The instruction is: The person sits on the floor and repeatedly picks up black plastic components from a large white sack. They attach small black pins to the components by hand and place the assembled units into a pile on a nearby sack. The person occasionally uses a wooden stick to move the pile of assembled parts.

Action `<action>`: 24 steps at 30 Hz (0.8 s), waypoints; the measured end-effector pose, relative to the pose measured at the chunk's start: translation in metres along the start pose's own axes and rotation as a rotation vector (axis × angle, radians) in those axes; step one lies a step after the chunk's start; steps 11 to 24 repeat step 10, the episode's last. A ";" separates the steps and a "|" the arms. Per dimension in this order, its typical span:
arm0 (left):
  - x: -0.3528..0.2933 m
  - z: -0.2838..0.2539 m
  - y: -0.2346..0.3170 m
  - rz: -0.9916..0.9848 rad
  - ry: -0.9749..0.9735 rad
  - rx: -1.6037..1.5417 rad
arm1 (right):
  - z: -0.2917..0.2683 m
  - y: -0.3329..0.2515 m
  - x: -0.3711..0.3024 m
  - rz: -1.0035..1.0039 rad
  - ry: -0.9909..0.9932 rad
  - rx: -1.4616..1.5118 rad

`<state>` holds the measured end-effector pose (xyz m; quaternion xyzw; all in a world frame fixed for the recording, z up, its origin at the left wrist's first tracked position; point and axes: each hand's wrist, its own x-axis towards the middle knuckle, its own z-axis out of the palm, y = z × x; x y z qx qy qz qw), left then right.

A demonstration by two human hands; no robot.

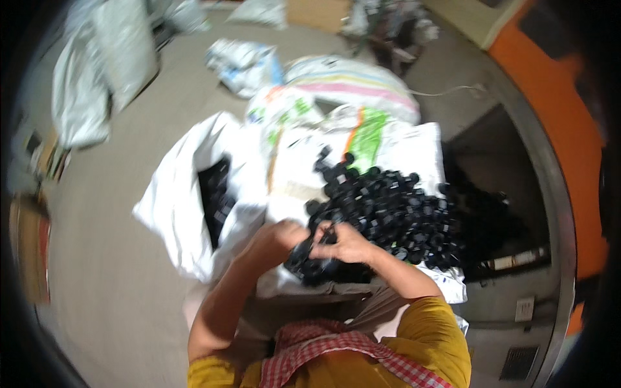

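A large heap of small, black, round plastic caps [388,213] lies in front of me on spread white sacks. My left hand [284,236] is at the heap's near left edge, its fingers curled closed and slightly blurred; what they hold, if anything, is hidden. Right beside it, my right hand [346,244] pinches a black plastic piece [328,237] between thumb and fingers. More black pieces lie just beneath both hands. To the left, an open white sack [171,187] holds similar black pieces [217,197] in its mouth.
Behind the heap lie a full sack with coloured stripes [349,77] and a crumpled white-and-blue bag [246,68]. Tall white sacks [126,52] stand far left. On the right, an orange machine [543,77] has a dark metal recess containing more black pieces [485,213].
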<state>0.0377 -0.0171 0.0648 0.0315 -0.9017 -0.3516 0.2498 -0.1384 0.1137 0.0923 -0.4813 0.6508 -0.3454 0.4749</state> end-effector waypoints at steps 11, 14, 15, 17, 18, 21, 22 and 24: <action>0.011 0.029 -0.002 -0.404 0.277 -1.251 | 0.012 0.029 -0.018 -0.235 0.097 1.038; 0.011 0.029 -0.002 -0.404 0.277 -1.251 | 0.012 0.029 -0.018 -0.235 0.097 1.038; 0.011 0.029 -0.002 -0.404 0.277 -1.251 | 0.012 0.029 -0.018 -0.235 0.097 1.038; 0.011 0.029 -0.002 -0.404 0.277 -1.251 | 0.012 0.029 -0.018 -0.235 0.097 1.038; 0.011 0.029 -0.002 -0.404 0.277 -1.251 | 0.012 0.029 -0.018 -0.235 0.097 1.038; 0.011 0.029 -0.002 -0.404 0.277 -1.251 | 0.012 0.029 -0.018 -0.235 0.097 1.038; 0.011 0.029 -0.002 -0.404 0.277 -1.251 | 0.012 0.029 -0.018 -0.235 0.097 1.038; 0.011 0.029 -0.002 -0.404 0.277 -1.251 | 0.012 0.029 -0.018 -0.235 0.097 1.038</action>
